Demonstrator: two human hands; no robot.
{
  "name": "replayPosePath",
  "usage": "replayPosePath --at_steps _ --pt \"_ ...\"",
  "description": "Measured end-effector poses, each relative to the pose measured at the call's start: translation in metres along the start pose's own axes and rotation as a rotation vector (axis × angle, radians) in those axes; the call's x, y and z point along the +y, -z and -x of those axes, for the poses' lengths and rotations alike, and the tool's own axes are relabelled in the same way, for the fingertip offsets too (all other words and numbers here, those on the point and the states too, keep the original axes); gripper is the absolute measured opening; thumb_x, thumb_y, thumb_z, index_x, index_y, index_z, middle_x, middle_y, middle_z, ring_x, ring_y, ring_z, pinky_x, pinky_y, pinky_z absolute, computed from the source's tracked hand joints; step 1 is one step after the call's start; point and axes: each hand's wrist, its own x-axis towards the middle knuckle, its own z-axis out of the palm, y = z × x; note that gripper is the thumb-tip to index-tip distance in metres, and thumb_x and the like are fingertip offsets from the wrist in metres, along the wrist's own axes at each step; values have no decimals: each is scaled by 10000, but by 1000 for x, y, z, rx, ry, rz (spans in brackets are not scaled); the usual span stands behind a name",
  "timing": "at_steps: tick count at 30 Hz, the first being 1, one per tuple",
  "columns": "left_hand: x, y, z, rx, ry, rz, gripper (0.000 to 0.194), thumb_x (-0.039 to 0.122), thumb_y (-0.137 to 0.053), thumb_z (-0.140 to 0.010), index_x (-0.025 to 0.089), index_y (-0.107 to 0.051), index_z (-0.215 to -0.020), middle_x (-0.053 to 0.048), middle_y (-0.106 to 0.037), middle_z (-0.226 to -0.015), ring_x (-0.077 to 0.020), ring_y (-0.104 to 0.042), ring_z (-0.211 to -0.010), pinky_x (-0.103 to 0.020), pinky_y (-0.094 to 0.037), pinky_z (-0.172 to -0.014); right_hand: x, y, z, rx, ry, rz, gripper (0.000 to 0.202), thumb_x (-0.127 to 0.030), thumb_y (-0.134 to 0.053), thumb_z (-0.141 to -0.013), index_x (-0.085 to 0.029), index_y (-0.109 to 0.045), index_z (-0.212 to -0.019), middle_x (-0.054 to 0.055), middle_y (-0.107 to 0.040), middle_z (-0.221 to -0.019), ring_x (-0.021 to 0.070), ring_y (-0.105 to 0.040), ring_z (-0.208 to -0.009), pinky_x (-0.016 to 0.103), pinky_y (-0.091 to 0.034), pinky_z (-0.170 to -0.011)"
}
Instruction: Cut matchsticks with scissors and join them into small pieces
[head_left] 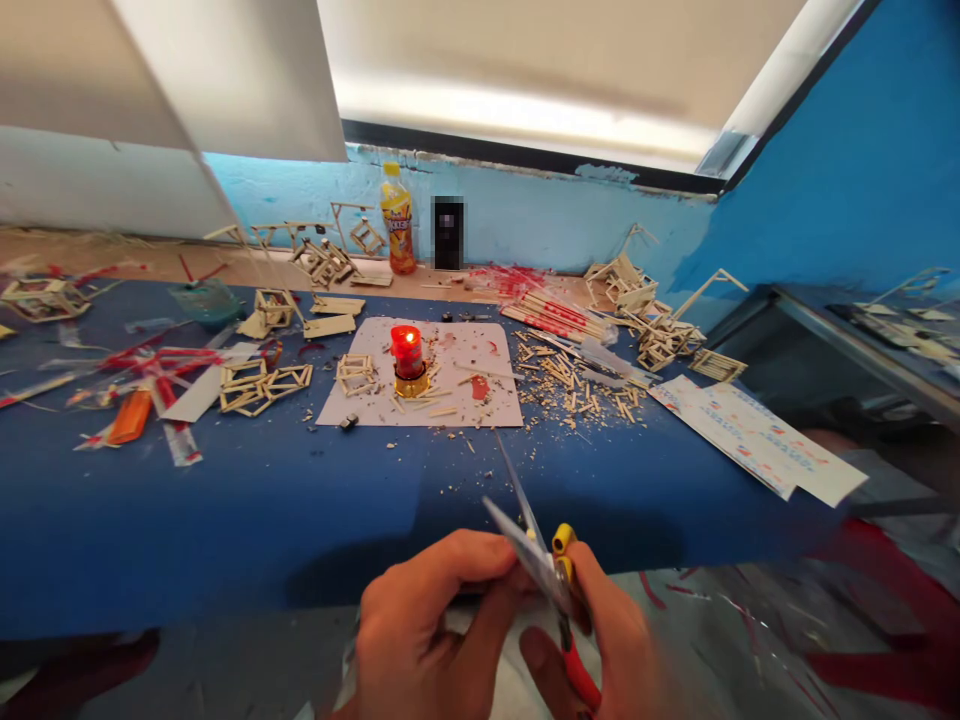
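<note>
Closed around a pair of scissors point(534, 555) with red and yellow handles is my right hand point(611, 630), at the table's front edge. The blades are parted and point away from me. My left hand point(442, 610) is pinched shut beside them, thumb and forefinger close to the blades. A small pale bit shows between the blades; what the left fingers hold is mostly hidden. Beyond the hands, a lit red candle point(406, 352) stands in a gold-coloured holder point(412, 381) on a white sheet point(352, 408). A small stick frame point(355, 374) sits to its left.
Cut stick pieces point(581, 385) lie scattered right of the sheet, with bundled sticks point(559, 315) behind. Several stick models stand around the blue table point(360, 500). A drink bottle point(397, 220) stands by the wall. An orange object point(130, 416) and tape lie left, printed cards point(757, 435) right.
</note>
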Motion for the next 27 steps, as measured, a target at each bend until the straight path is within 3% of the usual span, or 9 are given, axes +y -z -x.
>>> replayPosePath --at_steps 3,7,12,14,16,18,20,24,27 --pt "-7 -1 6 91 -52 -43 183 253 -870 -794 343 -822 -642 57 -818 -646 -184 -726 -524 -250 -590 -531 5 2 5 100 90 150 318 -487 -704 -882 -250 -532 -1005 12 -626 -744 235 -658 -599 325 -533 -540" --pt "-15 -4 10 251 -77 -130 215 192 -938 -681 376 -828 -665 78 -842 -718 -178 -724 -527 -247 -577 -523 9 9 9 32 112 203 435 -543 -749 -842 -230 -554 -1072 63 -663 -831 292 -700 -720 381 -578 -627" --pt "-12 -9 9 307 -238 -147 279 105 -926 -660 366 -829 -672 76 -829 -698 -174 -715 -536 -238 -571 -521 6 5 10 94 136 217 535 -680 -597 -916 -208 -567 -1168 119 -699 -912 332 -724 -807 409 -594 -673" --pt "-11 -9 7 289 -289 -152 296 77 -906 -678 361 -826 -662 82 -820 -682 -165 -715 -543 -225 -567 -526 3 1 8 107 132 234 469 -648 -558 -953 -217 -551 -1140 98 -693 -871 314 -728 -774 381 -582 -638" --pt "-13 -7 6 250 -290 -152 278 89 -892 -707 345 -812 -632 77 -814 -662 -163 -710 -532 -228 -570 -534 1 -1 7 111 103 268 276 -500 -560 -981 -235 -515 -1044 60 -666 -793 269 -705 -674 336 -535 -554" --pt "-16 -6 5 205 -244 -152 245 138 -891 -737 331 -800 -616 65 -817 -654 -170 -710 -524 -238 -576 -540 -1 0 5 102 95 288 141 -332 -580 -948 -257 -461 -941 25 -631 -719 218 -647 -558 297 -462 -483" --pt "-17 -6 5 168 -172 -134 236 169 -889 -750 325 -784 -607 67 -815 -639 -168 -700 -501 -235 -562 -508 -1 1 5 91 94 291 173 -262 -596 -896 -272 -424 -880 -3 -596 -665 182 -579 -480 285 -405 -458" --pt "-13 -10 6 195 -99 -25 250 103 -877 -721 317 -771 -647 86 -800 -644 -152 -704 -518 -212 -580 -515 -4 -5 6 82 11 193 150 -266 -544 -917 -272 -433 -817 -44 -521 -575 142 -464 -431 283 -307 -455" --pt "-4 -11 6 246 -94 10 242 92 -897 -718 305 -786 -693 72 -792 -685 -135 -697 -545 -196 -605 -557 -6 -7 3 35 -58 50 334 -376 -536 -993 -268 -374 -721 -85 -386 -501 102 -329 -412 276 -209 -439"
